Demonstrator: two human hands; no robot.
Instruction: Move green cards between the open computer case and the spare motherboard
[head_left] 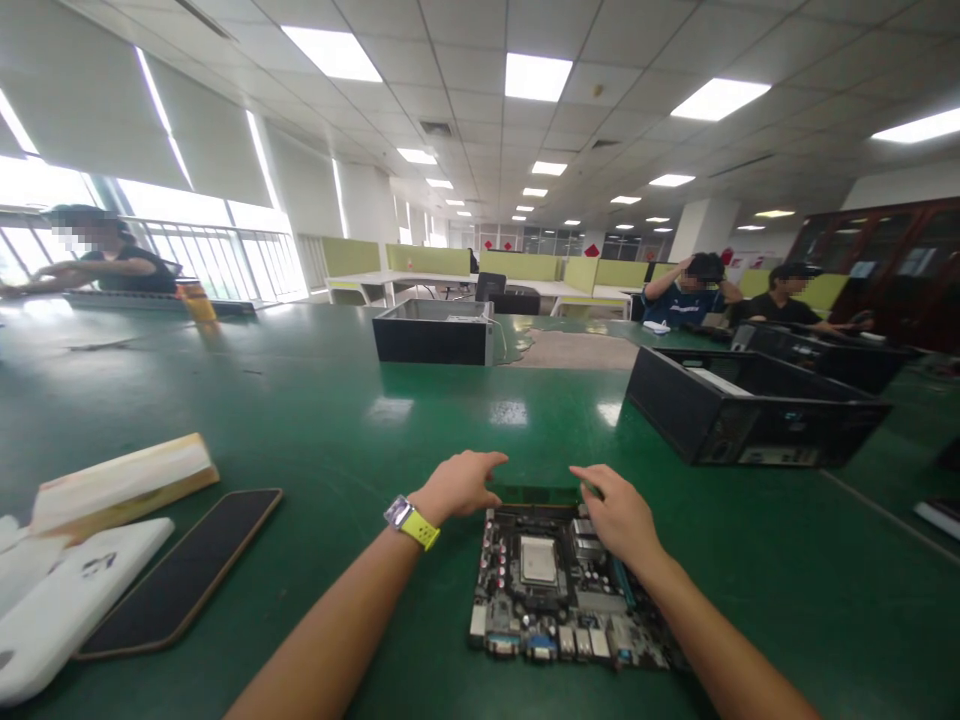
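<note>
Open office, lit ceiling panels (538, 77), green tabletop (300, 400) under everything; black computer case (787, 425) off to the right, dark phone (187, 570) on the left. The motherboard (551, 600) lies face up on the tabletop, right in front of my camera. A green strip (529, 494), probably a memory module, sits along its far edge.

Left hand (459, 483): index and thumb spread apart, thumb near the strip's left end; can't tell if they touch. Right hand (619, 515): over the board's far right part, index stretched leftward; the other fingers are mostly hidden from me, so can't call that grip.

Risks, my guess: uneven pressure at the two ends would tilt the strip; a push at the edge could slide the board, as I see no clamp. Right forearm (720, 630) overlaps the right edge in my view, so a low wrist could snag parts. A stray finger could knock the processor (538, 560).

Direction: ports (540, 645) face my side, strip edge points away. Board's long axis looks roughly left-right, slightly askew; foreshortening leaves me unsure. Strip's runs left-right.
</note>
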